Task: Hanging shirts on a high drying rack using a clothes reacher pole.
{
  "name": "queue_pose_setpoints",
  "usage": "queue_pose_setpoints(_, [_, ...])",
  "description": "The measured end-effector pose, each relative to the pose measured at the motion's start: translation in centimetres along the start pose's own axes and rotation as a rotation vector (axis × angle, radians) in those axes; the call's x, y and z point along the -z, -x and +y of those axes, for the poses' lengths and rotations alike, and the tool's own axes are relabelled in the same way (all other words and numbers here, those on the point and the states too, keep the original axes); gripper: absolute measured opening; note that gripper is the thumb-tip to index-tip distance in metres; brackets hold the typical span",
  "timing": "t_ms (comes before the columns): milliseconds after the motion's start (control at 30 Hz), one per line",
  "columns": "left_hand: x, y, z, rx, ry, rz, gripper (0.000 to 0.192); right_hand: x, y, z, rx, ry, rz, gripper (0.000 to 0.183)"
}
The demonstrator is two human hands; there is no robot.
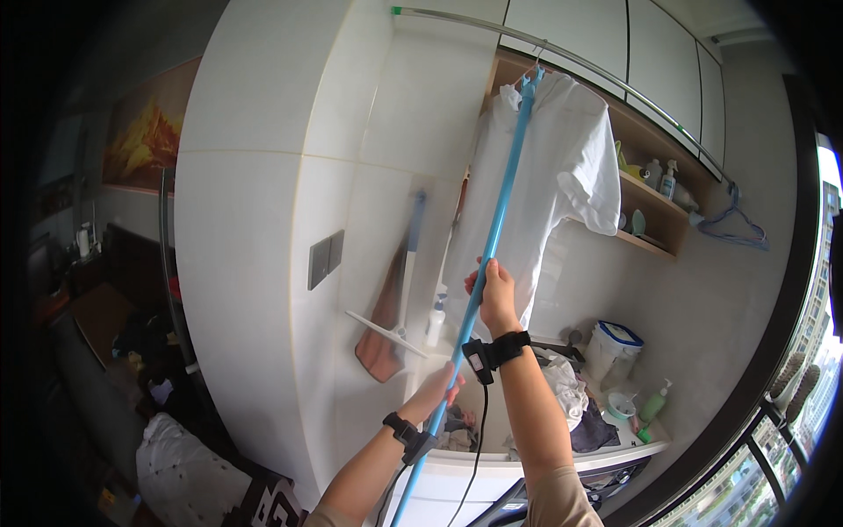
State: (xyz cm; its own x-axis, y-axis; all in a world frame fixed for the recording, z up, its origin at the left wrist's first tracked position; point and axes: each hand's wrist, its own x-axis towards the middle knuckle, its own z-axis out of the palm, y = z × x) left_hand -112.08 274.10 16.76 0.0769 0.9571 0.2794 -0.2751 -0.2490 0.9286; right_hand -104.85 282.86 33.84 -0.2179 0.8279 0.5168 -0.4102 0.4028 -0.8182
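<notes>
Both hands are closed around a long light-blue clothes pole (506,191) that slants up to the right. My right hand (495,293) grips it around mid-length, and my left hand (436,390) grips it lower down. The forked tip of the pole (531,80) is at the hanger (536,64) of a white short-sleeved shirt (560,145). That hanger's hook is at the metal hanging rail (579,58); whether the rail or the fork bears its weight I cannot tell. Behind the pole, the shirt hangs down, partly covered by it and by my right hand.
Blue hangers (734,227) hang at the rail's right end. Bottles stand on a wooden shelf (658,197). Below are a counter (632,454) with crumpled clothes (563,388), a white bucket (612,349) and a green pump bottle (654,403). A squeegee (395,332) hangs on the left wall.
</notes>
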Motion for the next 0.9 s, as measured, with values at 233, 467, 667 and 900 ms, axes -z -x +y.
queue_pose_setpoints(233, [-0.2, -0.6, 0.6, -0.007, -0.012, 0.016, 0.041, -0.1, -0.8, -0.4, -0.016, -0.017, -0.002, 0.032])
queue_pose_setpoints(467, [-0.2, -1.3, 0.7, -0.055, -0.025, 0.000, 0.040, 0.3, -1.5, -0.3, 0.023, -0.021, 0.012, 0.032])
queue_pose_setpoints(667, [-1.3, -1.8, 2.8, -0.071, -0.057, 0.014, 0.046, 0.3, -1.4, -3.6, 0.074, -0.061, -0.014, 0.033])
queue_pose_setpoints(900, [-3.8, -2.1, 3.9, -0.134, -0.035, -0.018, 0.045, 0.5, -0.1, -7.3, 0.141, -0.126, -0.028, 0.034])
